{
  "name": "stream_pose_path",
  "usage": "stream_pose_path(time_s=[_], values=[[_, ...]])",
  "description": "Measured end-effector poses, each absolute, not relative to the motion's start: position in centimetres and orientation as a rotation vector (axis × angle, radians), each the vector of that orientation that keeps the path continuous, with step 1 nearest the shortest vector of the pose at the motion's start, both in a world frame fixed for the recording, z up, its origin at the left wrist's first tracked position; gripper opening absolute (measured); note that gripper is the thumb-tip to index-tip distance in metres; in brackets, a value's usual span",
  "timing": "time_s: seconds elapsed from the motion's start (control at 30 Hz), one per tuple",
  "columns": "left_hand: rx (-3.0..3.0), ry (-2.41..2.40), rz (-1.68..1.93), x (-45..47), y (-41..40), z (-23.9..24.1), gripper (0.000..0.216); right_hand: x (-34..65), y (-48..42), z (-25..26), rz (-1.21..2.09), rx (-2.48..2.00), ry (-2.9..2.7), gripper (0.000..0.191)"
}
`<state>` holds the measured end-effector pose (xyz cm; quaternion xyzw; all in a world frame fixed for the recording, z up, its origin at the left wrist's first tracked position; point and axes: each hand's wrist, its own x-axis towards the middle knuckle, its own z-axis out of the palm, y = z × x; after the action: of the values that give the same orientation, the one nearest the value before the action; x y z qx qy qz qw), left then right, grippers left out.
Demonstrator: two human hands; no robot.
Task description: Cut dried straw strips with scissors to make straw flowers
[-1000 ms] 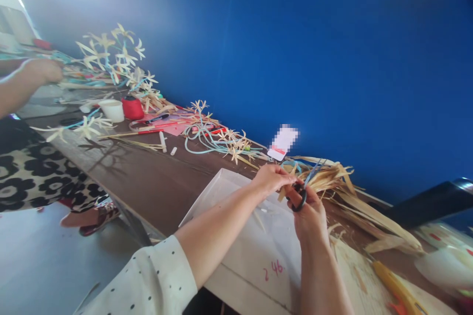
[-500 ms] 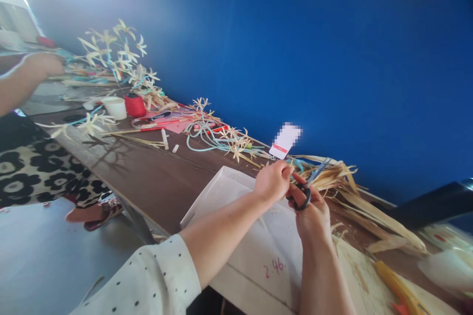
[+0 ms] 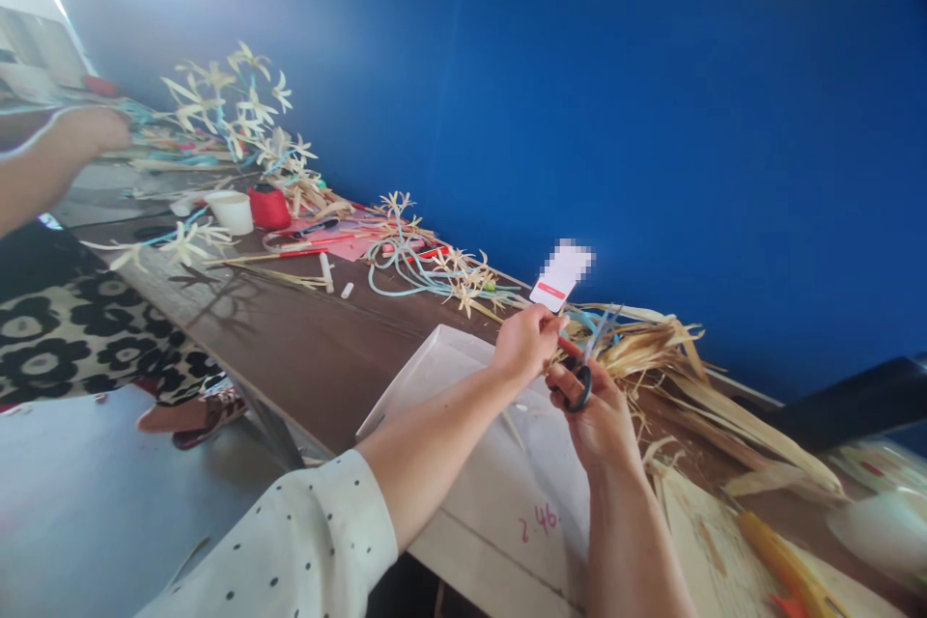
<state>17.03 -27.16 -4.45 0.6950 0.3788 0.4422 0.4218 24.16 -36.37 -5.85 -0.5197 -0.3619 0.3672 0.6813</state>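
Seemingly mid-fingerwork, pinching something indistinct in left hand (image 3: 527, 344), cradling black-handled scissors (image 3: 587, 378) in curled right hand (image 3: 601, 413), needing steadiness next.

Handwritten pink "2.46" (image 3: 540, 523), on white tray (image 3: 470, 463)

- White glare is entering from the upper left, washing out that end of the smooth blue wall (image 3: 652, 145).
- The wall is darkening toward the upper right corner.
- Branching shadows are falling across the flat brown tabletop (image 3: 311, 348).
- Coarse pixelation is masking the upper part of a white rectangular card (image 3: 556, 282).
- A rounded milky-white object (image 3: 876, 526) is smearing out of focus at the right edge.
- A co-worker's bare forearm (image 3: 58, 156) is appearing hazy at left.
- Wide-angle distortion is stretching a white, black-dotted sleeve (image 3: 290, 536).
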Motion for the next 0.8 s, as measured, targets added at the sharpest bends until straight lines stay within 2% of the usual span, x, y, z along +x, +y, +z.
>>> stream_pose_path(time_s=[0.27,0.5,0.63,0.8], values=[[1.48,0.698,1.0,17.3,-27.9,-4.3,0.034,24.3,-36.3,-5.9,0.869,-1.115,-0.773,0.054],[1.571,0.792,1.07,16.7,-27.5,-3.9,0.039,24.3,-36.3,-6.2,0.788,-1.169,-0.763,0.048],[1.535,0.712,0.88,16.5,-26.9,-3.7,0.043,24.6,-36.4,-6.1,0.725,-1.163,-0.7,0.04],[1.291,0.417,0.662,16.2,-26.3,-3.8,0.04,25.2,-36.6,-5.8,0.66,-1.166,-0.661,0.044]])
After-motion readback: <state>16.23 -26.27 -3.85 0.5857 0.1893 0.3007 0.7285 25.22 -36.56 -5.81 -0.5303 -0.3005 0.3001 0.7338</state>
